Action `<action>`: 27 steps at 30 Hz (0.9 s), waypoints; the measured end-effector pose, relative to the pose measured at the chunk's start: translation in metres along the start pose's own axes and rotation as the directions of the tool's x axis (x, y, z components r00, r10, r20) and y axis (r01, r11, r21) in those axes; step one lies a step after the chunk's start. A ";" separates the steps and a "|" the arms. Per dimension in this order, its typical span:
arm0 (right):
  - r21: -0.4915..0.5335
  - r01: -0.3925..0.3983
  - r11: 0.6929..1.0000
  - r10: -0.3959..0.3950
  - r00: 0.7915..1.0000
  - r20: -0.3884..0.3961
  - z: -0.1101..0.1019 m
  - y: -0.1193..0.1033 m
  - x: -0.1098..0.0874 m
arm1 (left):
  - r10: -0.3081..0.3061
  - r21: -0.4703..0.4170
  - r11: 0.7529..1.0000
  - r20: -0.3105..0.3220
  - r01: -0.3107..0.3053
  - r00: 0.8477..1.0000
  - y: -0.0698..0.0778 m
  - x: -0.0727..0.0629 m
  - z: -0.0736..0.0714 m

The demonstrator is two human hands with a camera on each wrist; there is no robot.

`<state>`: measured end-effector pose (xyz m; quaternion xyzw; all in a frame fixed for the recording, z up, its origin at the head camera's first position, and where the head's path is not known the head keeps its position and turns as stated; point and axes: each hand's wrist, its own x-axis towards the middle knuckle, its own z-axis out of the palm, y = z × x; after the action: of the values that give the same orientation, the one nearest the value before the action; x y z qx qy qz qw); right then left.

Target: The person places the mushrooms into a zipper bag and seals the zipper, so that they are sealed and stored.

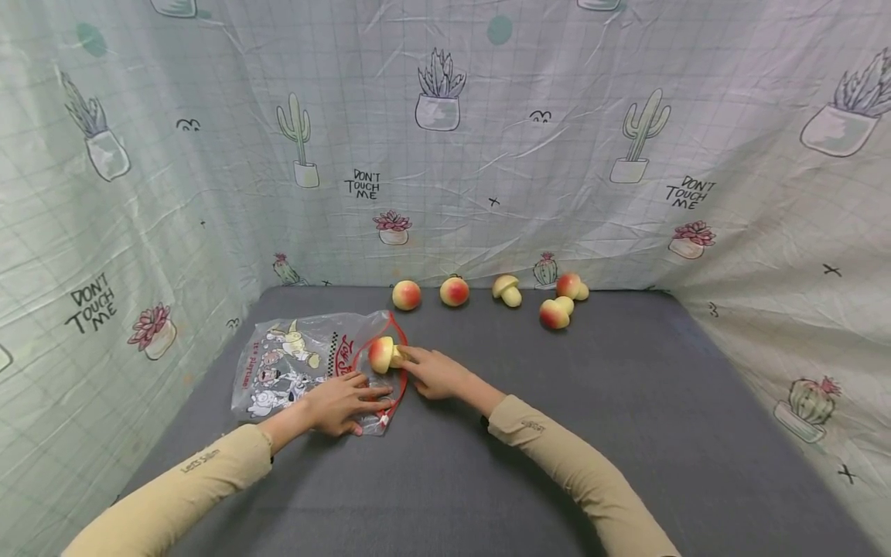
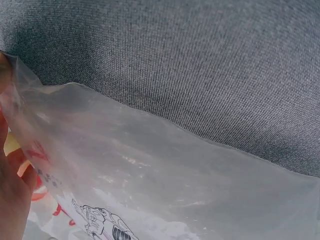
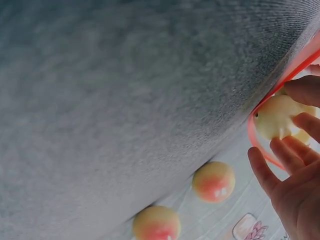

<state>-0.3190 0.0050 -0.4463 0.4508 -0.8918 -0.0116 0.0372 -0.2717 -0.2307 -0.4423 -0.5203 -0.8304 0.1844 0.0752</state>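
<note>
My right hand (image 1: 437, 374) pinches a toy mushroom (image 1: 381, 354) by its pale stem, the red-and-yellow cap pointing left. In the right wrist view, thumb and fingers close around the mushroom (image 3: 276, 117) within the loop of a red zip edge (image 3: 300, 65). That edge belongs to a clear plastic bag (image 1: 261, 371) with cartoon prints, lying flat with its mouth toward the right. Straight, spread fingers of my left hand (image 1: 343, 404) rest on the bag near its mouth. The left wrist view shows the bag's clear side (image 2: 150, 145) beside the left hand (image 2: 12, 200).
Along the back of the grey table (image 1: 487, 480) lie several more toy mushrooms, among them a round-looking one (image 1: 407, 295), another (image 1: 455, 292), a yellow one (image 1: 508, 290) and a touching pair (image 1: 554, 313) at the right. A printed curtain (image 1: 487, 216) surrounds the table's back and sides.
</note>
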 end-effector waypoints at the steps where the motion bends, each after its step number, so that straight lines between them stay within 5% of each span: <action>1: -0.007 -0.001 1.000 0.001 1.000 -0.002 0.001 0.000 0.001 | 0.002 0.000 1.000 -0.008 -0.002 1.000 0.000 0.000 0.000; 13: -0.079 -0.026 0.997 0.026 1.000 0.005 -0.001 -0.012 0.014 | 0.044 0.016 0.999 -0.067 -0.043 0.997 -0.003 0.000 -0.002; 27: -0.109 -0.060 0.992 0.062 0.998 0.016 0.003 -0.011 0.024 | 0.031 0.051 0.998 -0.006 -0.030 1.000 -0.002 0.002 -0.003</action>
<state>-0.3250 -0.0209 -0.4483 0.4205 -0.9035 -0.0635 0.0534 -0.2732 -0.2291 -0.4391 -0.5316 -0.8172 0.2046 0.0883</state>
